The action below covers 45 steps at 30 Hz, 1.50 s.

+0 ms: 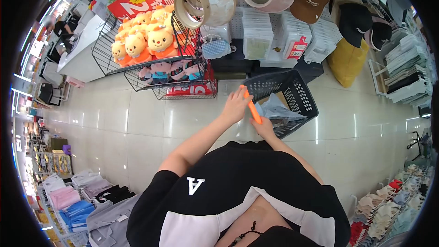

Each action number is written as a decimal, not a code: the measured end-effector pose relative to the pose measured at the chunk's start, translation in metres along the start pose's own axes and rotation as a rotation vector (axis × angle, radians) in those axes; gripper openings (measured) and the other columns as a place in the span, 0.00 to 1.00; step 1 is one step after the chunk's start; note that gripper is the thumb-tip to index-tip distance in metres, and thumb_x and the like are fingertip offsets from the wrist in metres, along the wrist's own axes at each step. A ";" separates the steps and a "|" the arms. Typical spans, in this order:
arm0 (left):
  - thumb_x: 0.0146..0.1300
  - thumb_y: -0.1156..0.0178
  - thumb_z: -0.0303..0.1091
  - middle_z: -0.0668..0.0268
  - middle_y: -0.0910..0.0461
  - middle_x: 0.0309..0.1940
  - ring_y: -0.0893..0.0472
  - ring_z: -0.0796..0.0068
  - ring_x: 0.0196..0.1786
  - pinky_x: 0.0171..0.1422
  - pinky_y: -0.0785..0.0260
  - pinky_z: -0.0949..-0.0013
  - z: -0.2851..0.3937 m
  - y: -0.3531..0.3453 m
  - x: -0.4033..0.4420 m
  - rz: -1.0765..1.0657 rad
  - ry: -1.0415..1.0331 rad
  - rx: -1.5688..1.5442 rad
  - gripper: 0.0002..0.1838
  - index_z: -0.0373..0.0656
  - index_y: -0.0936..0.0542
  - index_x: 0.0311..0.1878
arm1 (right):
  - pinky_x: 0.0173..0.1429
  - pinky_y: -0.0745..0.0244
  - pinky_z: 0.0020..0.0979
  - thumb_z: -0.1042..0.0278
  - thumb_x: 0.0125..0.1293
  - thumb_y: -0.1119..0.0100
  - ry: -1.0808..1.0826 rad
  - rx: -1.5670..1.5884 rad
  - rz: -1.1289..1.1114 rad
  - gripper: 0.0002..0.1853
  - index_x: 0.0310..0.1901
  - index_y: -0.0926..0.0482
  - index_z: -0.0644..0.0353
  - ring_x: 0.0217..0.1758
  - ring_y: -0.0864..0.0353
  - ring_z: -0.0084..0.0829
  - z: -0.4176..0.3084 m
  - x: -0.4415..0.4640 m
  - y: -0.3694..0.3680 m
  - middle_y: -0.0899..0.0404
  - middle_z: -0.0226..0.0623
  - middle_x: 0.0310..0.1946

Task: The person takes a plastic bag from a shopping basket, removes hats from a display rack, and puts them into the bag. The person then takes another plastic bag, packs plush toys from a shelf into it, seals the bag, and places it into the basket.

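A dark grey shopping basket (305, 92) with perforated walls stands in front of me, an orange handle (254, 111) along its left side. My left hand (236, 104) has its fingers at the upper end of this handle. Near the handle's lower end is my right hand (264, 128), its fingers partly hidden behind the handle and the basket's edge. Inside the basket lie clear and pale bluish plastic packages (275, 108) and something brown.
At the upper left, a black wire rack (106, 57) holds orange plush toys (161, 41). Hats (309, 0) and packaged goods (257, 36) hang ahead. Folded clothes (75, 210) lie lower left, a rack of small garments (382, 210) lower right. Tiled floor (151, 123) surrounds the basket.
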<state>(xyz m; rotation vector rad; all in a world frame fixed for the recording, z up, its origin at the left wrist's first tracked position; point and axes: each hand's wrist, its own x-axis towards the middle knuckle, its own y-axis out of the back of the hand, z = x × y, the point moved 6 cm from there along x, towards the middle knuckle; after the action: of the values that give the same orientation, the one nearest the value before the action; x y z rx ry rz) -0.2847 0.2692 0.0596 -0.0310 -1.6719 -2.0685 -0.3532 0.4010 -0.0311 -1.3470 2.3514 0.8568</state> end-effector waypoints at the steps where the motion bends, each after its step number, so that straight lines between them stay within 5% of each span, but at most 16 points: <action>1: 0.45 0.41 0.27 0.53 0.30 0.53 0.33 0.54 0.61 0.57 0.37 0.54 0.000 -0.006 0.002 -0.009 -0.087 0.030 0.23 0.46 0.26 0.50 | 0.34 0.29 0.40 0.48 0.53 0.39 0.085 -0.108 0.076 0.22 0.31 0.23 0.64 0.29 0.20 0.44 -0.002 -0.009 0.003 0.22 0.46 0.23; 3: 0.45 0.41 0.29 0.54 0.27 0.51 0.32 0.54 0.60 0.58 0.37 0.55 0.004 -0.016 0.005 -0.020 -0.181 0.054 0.18 0.44 0.23 0.44 | 0.37 0.29 0.43 0.46 0.53 0.40 0.186 -0.171 0.141 0.23 0.29 0.23 0.65 0.34 0.22 0.51 -0.001 -0.030 0.008 0.22 0.51 0.25; 5: 0.45 0.38 0.35 0.59 0.21 0.40 0.24 0.58 0.50 0.52 0.31 0.58 0.009 -0.052 0.004 -0.539 -0.214 0.052 0.09 0.47 0.21 0.32 | 0.37 0.29 0.43 0.47 0.52 0.39 0.195 -0.204 0.145 0.22 0.29 0.23 0.64 0.34 0.22 0.51 0.014 -0.047 0.011 0.22 0.51 0.25; 8: 0.46 0.39 0.39 0.61 0.19 0.28 0.19 0.60 0.38 0.44 0.28 0.59 0.035 -0.066 -0.014 -0.668 -0.358 -0.019 0.08 0.46 0.19 0.25 | 0.38 0.29 0.44 0.51 0.50 0.38 0.175 -0.270 0.136 0.19 0.29 0.23 0.63 0.34 0.22 0.51 0.029 -0.069 0.026 0.22 0.50 0.26; 9: 0.46 0.38 0.41 0.61 0.20 0.25 0.18 0.60 0.32 0.37 0.27 0.58 0.046 -0.068 -0.019 -0.661 -0.439 -0.050 0.09 0.46 0.20 0.27 | 0.38 0.29 0.45 0.53 0.49 0.37 0.148 -0.301 0.122 0.18 0.30 0.23 0.61 0.34 0.22 0.51 0.035 -0.078 0.031 0.21 0.50 0.27; 16: 0.47 0.38 0.43 0.59 0.19 0.27 0.19 0.58 0.33 0.37 0.28 0.57 0.146 -0.087 -0.044 -0.802 -0.514 -0.249 0.11 0.47 0.20 0.32 | 0.40 0.25 0.43 0.62 0.45 0.38 0.131 -0.541 0.143 0.11 0.31 0.20 0.57 0.33 0.20 0.47 0.072 -0.133 0.092 0.21 0.45 0.26; 22: 0.52 0.40 0.57 0.57 0.20 0.30 0.20 0.56 0.35 0.39 0.30 0.59 0.226 -0.126 -0.042 -1.106 -0.286 -0.523 0.25 0.42 0.21 0.36 | 0.39 0.26 0.44 0.68 0.43 0.41 0.159 -0.678 0.144 0.08 0.27 0.22 0.60 0.32 0.20 0.46 0.113 -0.158 0.158 0.22 0.46 0.24; 38: 0.51 0.38 0.59 0.55 0.21 0.26 0.21 0.57 0.33 0.38 0.31 0.60 0.402 -0.212 0.001 -0.904 0.238 -0.639 0.26 0.41 0.20 0.33 | 0.36 0.27 0.42 0.69 0.42 0.42 0.540 -0.892 -0.124 0.06 0.24 0.22 0.58 0.32 0.20 0.42 0.201 -0.140 0.355 0.22 0.42 0.24; 45: 0.52 0.36 0.51 0.52 0.21 0.26 0.20 0.55 0.32 0.38 0.31 0.60 0.467 -0.218 0.056 -0.693 0.485 -0.720 0.22 0.37 0.20 0.34 | 0.50 0.33 0.37 0.66 0.40 0.37 0.751 -1.034 -0.001 0.08 0.27 0.20 0.55 0.41 0.26 0.35 0.211 -0.116 0.425 0.23 0.35 0.29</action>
<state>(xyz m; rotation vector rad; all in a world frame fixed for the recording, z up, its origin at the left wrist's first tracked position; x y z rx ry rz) -0.5433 0.7133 -0.0041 0.8426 -0.6225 -2.7677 -0.6646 0.7749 0.0135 -2.3742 2.4265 2.0172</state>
